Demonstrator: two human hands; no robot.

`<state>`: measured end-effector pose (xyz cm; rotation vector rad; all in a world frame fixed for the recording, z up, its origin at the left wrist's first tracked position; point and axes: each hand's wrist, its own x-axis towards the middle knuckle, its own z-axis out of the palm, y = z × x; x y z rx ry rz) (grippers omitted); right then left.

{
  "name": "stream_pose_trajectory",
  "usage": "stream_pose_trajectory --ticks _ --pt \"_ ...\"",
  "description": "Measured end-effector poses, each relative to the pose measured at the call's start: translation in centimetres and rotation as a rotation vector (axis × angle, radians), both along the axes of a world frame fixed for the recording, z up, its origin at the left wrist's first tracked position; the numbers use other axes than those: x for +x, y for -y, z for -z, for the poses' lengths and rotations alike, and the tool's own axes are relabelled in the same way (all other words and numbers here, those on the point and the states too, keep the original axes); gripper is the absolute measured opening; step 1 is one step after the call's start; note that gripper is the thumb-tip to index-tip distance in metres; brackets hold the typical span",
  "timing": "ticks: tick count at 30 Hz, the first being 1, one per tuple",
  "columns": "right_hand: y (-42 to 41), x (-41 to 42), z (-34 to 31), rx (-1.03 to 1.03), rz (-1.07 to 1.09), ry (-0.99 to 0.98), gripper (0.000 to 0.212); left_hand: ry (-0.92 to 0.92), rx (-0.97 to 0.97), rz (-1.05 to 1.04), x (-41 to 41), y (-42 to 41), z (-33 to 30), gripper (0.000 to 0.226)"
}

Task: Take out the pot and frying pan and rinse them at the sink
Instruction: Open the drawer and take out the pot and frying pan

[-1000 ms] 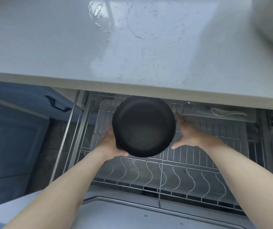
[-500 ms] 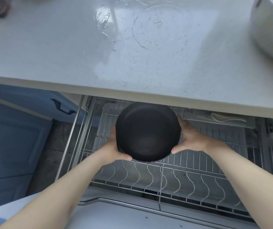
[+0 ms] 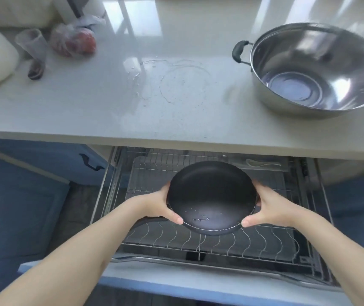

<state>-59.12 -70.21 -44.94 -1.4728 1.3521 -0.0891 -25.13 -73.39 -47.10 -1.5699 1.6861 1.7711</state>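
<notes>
A black frying pan (image 3: pixel 209 193) hangs above the wire rack of a pulled-out drawer (image 3: pixel 198 241), its inside facing me with a few water drops near the lower rim. My left hand (image 3: pixel 161 206) grips its left edge and my right hand (image 3: pixel 269 206) grips its right edge. Its dark handle pokes out lower left beneath my left wrist. A steel pot (image 3: pixel 315 69) with black side handles stands on the countertop at the right, upright, with a little water in it.
The pale countertop (image 3: pixel 88 102) carries a wet ring in the middle. At its back left are a plastic bag with something red (image 3: pixel 75 40), a clear cup (image 3: pixel 33 47) and a white roll. A white spoon (image 3: pixel 262 163) lies at the drawer's back. Blue cabinet fronts flank the drawer.
The view has tilted up, bringing the pot and back of the counter into sight. Both hands have lifted the pan and tilted it toward me; the right hand closed on its rim.
</notes>
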Motion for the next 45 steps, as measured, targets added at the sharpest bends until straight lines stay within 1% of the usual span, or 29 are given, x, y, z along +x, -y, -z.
stream_pose_trajectory --ticks 3,4,5,7,8,11,15,16,17,19,20,22,26,27,30,31,32,34,35,37,40,42,45 --pt "-3.4 -2.5 -2.5 -0.006 0.078 -0.073 0.125 0.025 -0.021 0.058 -2.5 -0.8 -2.2 0.131" --pt "-4.5 -3.4 -3.4 0.001 0.105 -0.105 0.128 0.025 -0.026 0.082 -3.5 -1.1 -2.9 0.131" --pt "-5.8 -4.3 -4.2 0.007 0.134 -0.122 0.125 0.026 -0.031 0.108 -4.5 -1.5 -3.6 0.132" --pt "-8.4 -6.0 -6.2 -0.006 0.180 -0.143 0.112 0.015 -0.044 0.156 -6.5 -2.3 -4.9 0.132" --pt "-9.8 -6.9 -7.0 -0.021 0.200 -0.168 0.113 0.014 -0.053 0.178 -7.6 -2.7 -5.7 0.131" --pt "-13.6 -9.9 -8.3 -0.037 0.284 -0.232 0.124 -0.002 -0.083 0.254 -10.7 -4.1 -8.2 0.131" --pt "-17.0 -11.0 -13.0 -0.131 0.338 -0.240 0.110 -0.065 -0.137 0.327 -14.1 -4.9 -11.5 0.135" --pt "-17.4 -11.2 -14.1 -0.138 0.357 -0.240 0.113 -0.077 -0.158 0.339 -14.6 -4.8 -12.4 0.138" --pt "-17.6 -11.5 -14.7 -0.130 0.389 -0.261 0.120 -0.086 -0.183 0.347 -15.0 -4.7 -13.1 0.142" --pt "-17.5 -11.4 -15.8 -0.135 0.433 -0.340 0.142 -0.088 -0.231 0.365 -15.2 -4.2 -14.6 0.150" --pt "-17.2 -11.1 -16.3 -0.162 0.435 -0.364 0.149 -0.089 -0.252 0.367 -15.0 -3.8 -15.4 0.150" --pt "-16.4 -10.4 -16.9 -0.193 0.440 -0.384 0.151 -0.102 -0.290 0.357 -13.9 -2.8 -16.8 0.149" --pt "-13.5 -6.1 -18.9 -0.294 0.440 -0.305 0.148 -0.193 -0.343 0.290 -9.4 -0.6 -19.3 0.135" --pt "-12.6 -4.5 -19.5 -0.310 0.431 -0.277 0.145 -0.205 -0.347 0.272 -7.9 0.0 -19.7 0.131" --pt "-9.1 0.0 -20.0 -0.329 0.406 -0.165 0.124 -0.239 -0.355 0.202 -2.8 2.3 -20.8 0.124" --pt "-7.6 1.5 -19.9 -0.342 0.393 -0.143 0.123 -0.250 -0.353 0.175 -1.0 3.1 -21.1 0.122" --pt "-5.9 3.0 -19.6 -0.363 0.378 -0.130 0.128 -0.251 -0.347 0.145 1.0 4.2 -21.0 0.120" --pt "-2.1 6.1 -18.5 -0.383 0.344 -0.111 0.145 -0.233 -0.343 0.098 4.9 6.2 -20.6 0.121" --pt "-0.2 7.5 -17.7 -0.387 0.328 -0.097 0.148 -0.205 -0.358 0.079 6.6 7.3 -20.4 0.122" --pt "3.7 10.0 -16.4 -0.379 0.303 -0.078 0.148 -0.163 -0.392 0.043 9.1 9.7 -19.8 0.124" --pt "9.0 12.5 -14.9 -0.374 0.262 -0.079 0.141 -0.109 -0.400 -0.005 11.5 13.4 -19.0 0.126" --pt "11.8 13.3 -13.9 -0.381 0.258 -0.083 0.140 -0.113 -0.401 -0.004 12.4 16.0 -18.4 0.130" --pt "15.4 13.8 -12.8 -0.396 0.260 -0.097 0.139 -0.125 -0.380 -0.010 12.8 19.6 -18.0 0.124"
